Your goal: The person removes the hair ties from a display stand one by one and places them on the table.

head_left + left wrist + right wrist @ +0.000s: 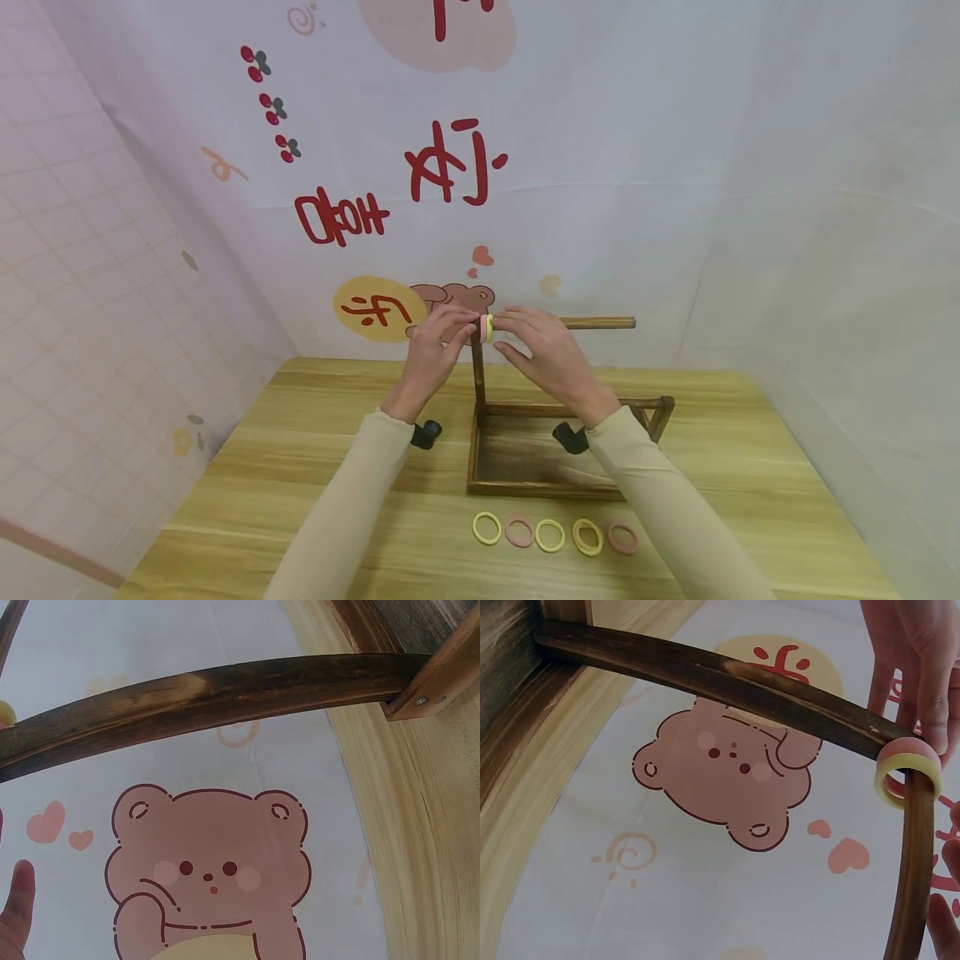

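A pink ring [910, 745] and a yellow ring [889, 793] hang side by side around the stand's bar [598, 322], against the top of its upright post [479, 375]. My left hand [437, 350] is at the post's top, fingers extended, fingertips by the pink ring; whether they touch it I cannot tell. In the left wrist view its thumb [20, 900] is apart from the wood. On the other side, my right hand [551, 354] has its fingers extended along the bar beside the yellow ring, thumb apart below, gripping nothing visible.
Several yellow and pink rings [550, 536] lie in a row on the wooden table [360, 517], in front of the stand's tray base [543, 489]. A printed cloth [600, 208] hangs behind. My right forearm [667, 508] covers part of the base.
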Available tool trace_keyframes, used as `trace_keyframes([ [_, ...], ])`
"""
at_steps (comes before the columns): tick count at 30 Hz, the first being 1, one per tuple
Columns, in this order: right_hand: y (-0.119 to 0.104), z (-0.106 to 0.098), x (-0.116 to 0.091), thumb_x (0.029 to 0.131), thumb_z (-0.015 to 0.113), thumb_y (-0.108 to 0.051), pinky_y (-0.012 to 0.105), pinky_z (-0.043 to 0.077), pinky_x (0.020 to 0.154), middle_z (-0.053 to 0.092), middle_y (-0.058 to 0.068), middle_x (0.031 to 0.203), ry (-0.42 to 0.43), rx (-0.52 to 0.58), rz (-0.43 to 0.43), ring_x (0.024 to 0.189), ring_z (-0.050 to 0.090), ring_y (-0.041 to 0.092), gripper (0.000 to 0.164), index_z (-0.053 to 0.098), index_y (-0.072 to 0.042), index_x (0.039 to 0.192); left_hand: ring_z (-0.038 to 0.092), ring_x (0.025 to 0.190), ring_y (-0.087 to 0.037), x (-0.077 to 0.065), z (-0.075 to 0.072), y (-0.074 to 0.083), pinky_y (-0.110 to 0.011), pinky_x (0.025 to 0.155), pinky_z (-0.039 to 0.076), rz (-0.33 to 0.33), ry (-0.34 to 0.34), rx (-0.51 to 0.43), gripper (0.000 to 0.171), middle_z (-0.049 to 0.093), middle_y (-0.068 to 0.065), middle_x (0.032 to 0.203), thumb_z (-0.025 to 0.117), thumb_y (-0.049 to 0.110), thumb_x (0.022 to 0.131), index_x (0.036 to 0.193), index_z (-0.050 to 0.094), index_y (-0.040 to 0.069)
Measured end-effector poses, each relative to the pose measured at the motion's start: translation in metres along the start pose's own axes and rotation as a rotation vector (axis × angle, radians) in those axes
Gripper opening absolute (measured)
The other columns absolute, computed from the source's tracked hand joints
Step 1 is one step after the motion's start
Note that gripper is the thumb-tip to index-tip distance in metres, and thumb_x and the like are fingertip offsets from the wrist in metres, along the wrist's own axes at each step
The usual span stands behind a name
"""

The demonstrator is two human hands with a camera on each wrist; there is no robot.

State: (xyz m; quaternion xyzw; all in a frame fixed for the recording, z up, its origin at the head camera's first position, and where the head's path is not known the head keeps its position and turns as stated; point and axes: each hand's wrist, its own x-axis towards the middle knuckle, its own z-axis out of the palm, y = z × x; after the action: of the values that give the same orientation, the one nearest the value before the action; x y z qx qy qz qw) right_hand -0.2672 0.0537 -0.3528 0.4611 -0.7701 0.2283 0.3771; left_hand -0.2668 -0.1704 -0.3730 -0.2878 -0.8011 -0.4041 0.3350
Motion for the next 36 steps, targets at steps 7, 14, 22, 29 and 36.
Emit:
trace_keyframes([
  [7, 0.002, 0.003, 0.0, 0.087, 0.086, -0.015, 0.053, 0.049, 0.104, 0.071, 0.012, 0.129, -0.045, -0.029, 0.009, 0.129, 0.061, 0.033, 0.046, 0.071, -0.004, 0.129, 0.067, 0.11, -0.029, 0.0, 0.0, 0.001, -0.046, 0.095, 0.055, 0.017, 0.009, -0.005, 0.02, 0.07, -0.014, 0.114, 0.069, 0.006, 0.099, 0.117, 0.076, 0.0],
  [14, 0.005, 0.007, 0.001, 0.088, 0.086, -0.02, 0.052, 0.047, 0.107, 0.07, 0.01, 0.131, -0.064, -0.066, -0.003, 0.132, 0.058, 0.032, 0.048, 0.069, -0.005, 0.131, 0.066, 0.113, -0.03, 0.0, -0.001, 0.002, -0.046, 0.097, 0.055, 0.017, 0.013, -0.004, 0.02, 0.071, -0.014, 0.114, 0.07, 0.006, 0.099, 0.116, 0.076, 0.0],
  [22, 0.009, 0.012, 0.002, 0.088, 0.086, -0.022, 0.05, 0.045, 0.109, 0.069, 0.01, 0.133, -0.085, -0.129, -0.021, 0.134, 0.057, 0.031, 0.053, 0.067, -0.005, 0.134, 0.066, 0.114, -0.03, 0.0, 0.0, 0.0, -0.046, 0.098, 0.054, 0.005, 0.011, 0.002, 0.02, 0.071, -0.014, 0.114, 0.069, 0.008, 0.099, 0.117, 0.076, 0.0],
  [29, 0.011, 0.015, 0.002, 0.087, 0.087, -0.024, 0.051, 0.045, 0.109, 0.069, 0.012, 0.133, -0.099, -0.169, -0.018, 0.134, 0.057, 0.031, 0.056, 0.066, -0.005, 0.135, 0.065, 0.116, -0.03, 0.0, 0.001, -0.001, -0.046, 0.098, 0.055, 0.002, 0.014, 0.004, 0.02, 0.071, -0.014, 0.114, 0.07, 0.007, 0.099, 0.117, 0.076, 0.0],
  [36, 0.012, 0.017, 0.001, 0.085, 0.089, -0.025, 0.05, 0.046, 0.108, 0.069, 0.012, 0.132, -0.085, -0.178, -0.027, 0.133, 0.058, 0.031, 0.059, 0.067, -0.005, 0.135, 0.064, 0.117, -0.03, 0.0, 0.001, -0.001, -0.047, 0.099, 0.054, 0.006, 0.015, 0.003, 0.02, 0.071, -0.014, 0.114, 0.07, 0.007, 0.098, 0.116, 0.076, 0.0],
])
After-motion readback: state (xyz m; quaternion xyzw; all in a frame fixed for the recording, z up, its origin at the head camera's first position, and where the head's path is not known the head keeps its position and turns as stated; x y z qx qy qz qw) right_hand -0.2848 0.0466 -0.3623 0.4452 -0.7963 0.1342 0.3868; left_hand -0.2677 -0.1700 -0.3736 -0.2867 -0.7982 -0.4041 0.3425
